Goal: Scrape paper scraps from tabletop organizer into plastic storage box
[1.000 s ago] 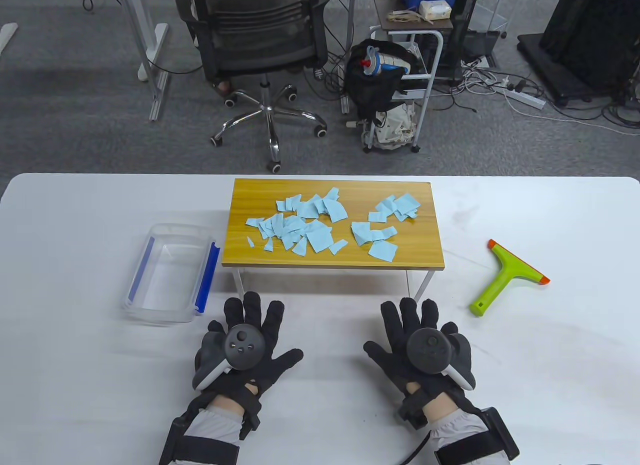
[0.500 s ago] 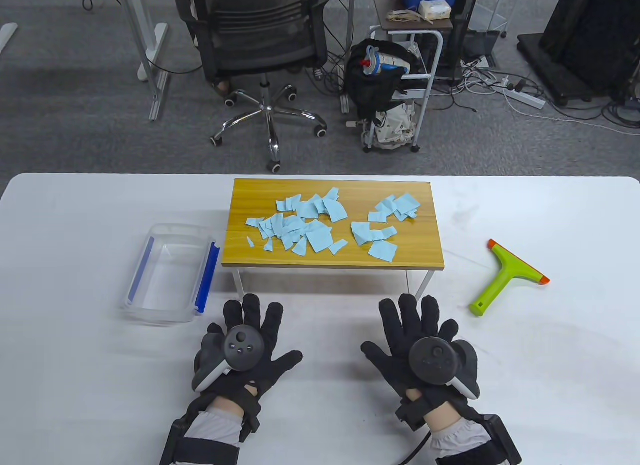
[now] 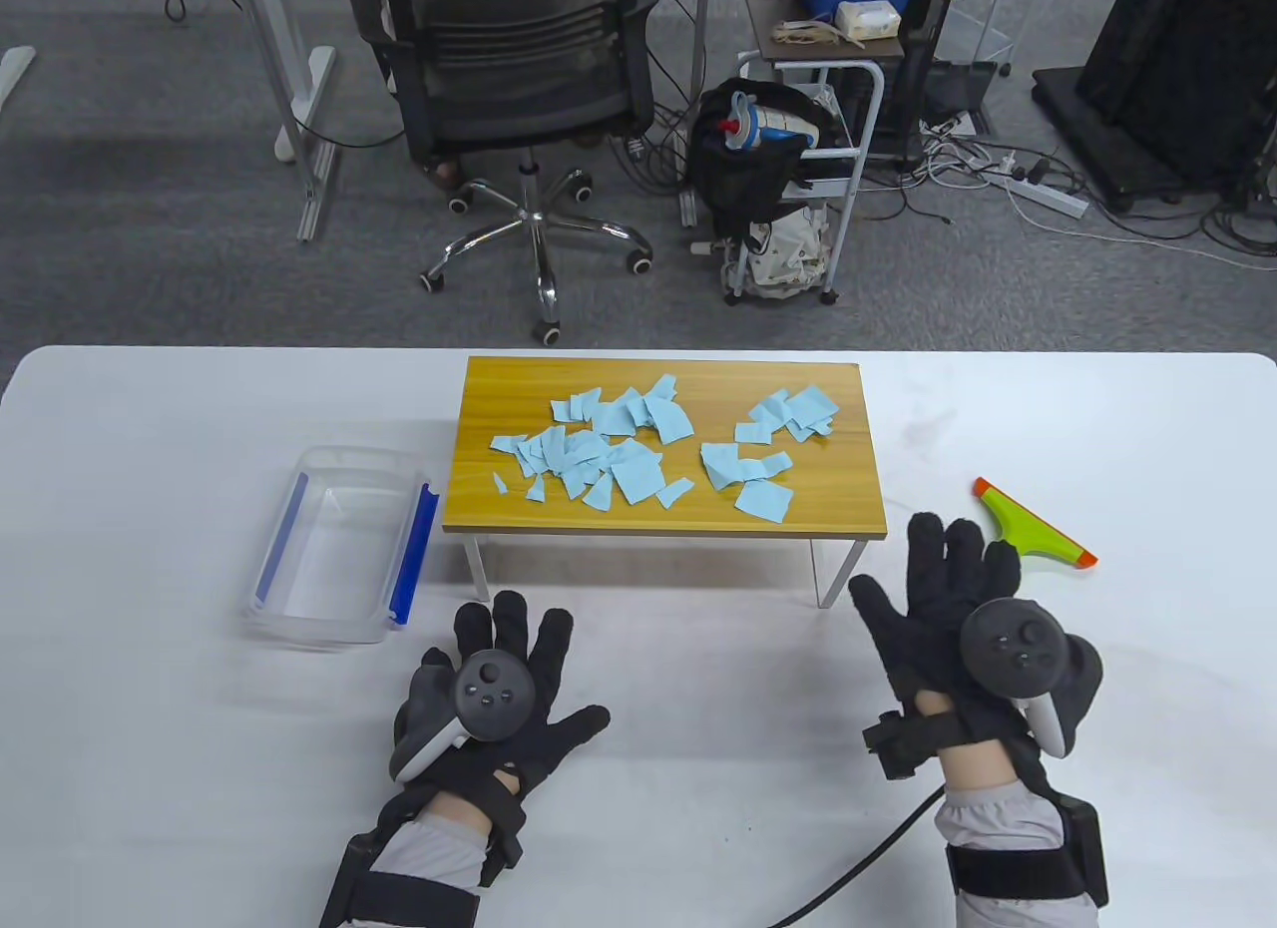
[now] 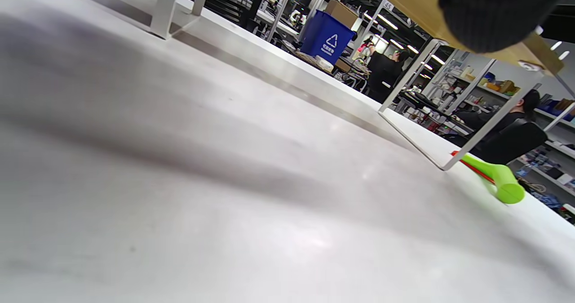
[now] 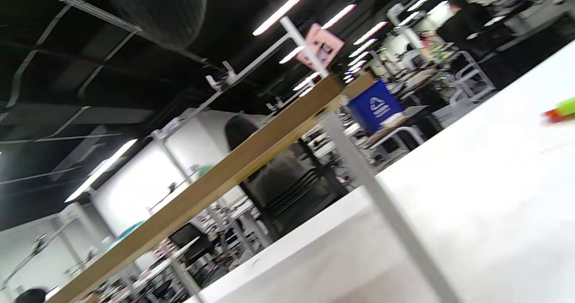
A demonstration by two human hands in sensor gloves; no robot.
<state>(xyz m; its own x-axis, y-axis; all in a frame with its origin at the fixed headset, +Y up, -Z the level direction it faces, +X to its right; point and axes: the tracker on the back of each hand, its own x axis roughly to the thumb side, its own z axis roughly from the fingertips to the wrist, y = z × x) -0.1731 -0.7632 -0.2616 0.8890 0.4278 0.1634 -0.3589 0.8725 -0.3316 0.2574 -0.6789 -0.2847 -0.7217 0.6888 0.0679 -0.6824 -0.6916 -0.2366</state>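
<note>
Several light blue paper scraps (image 3: 638, 449) lie on the wooden top of a small organizer (image 3: 858, 514) on white legs. A clear plastic storage box (image 3: 344, 544) with blue clips stands open to its left. A green scraper (image 3: 1033, 531) with orange tips lies to the right; it also shows in the left wrist view (image 4: 498, 181). My right hand (image 3: 948, 589) is raised with fingers spread, over the scraper's handle, which it hides; I cannot tell if it touches it. My left hand (image 3: 499, 659) rests flat and empty on the table in front of the organizer.
The white table (image 3: 150, 728) runs wide on both sides. The organizer's front legs (image 3: 828, 574) stand just ahead of my hands. An office chair and a cart stand on the floor beyond the table's far edge.
My right hand has moved right and forward from in front of the organizer to over the scraper's handle. My left hand has barely shifted.
</note>
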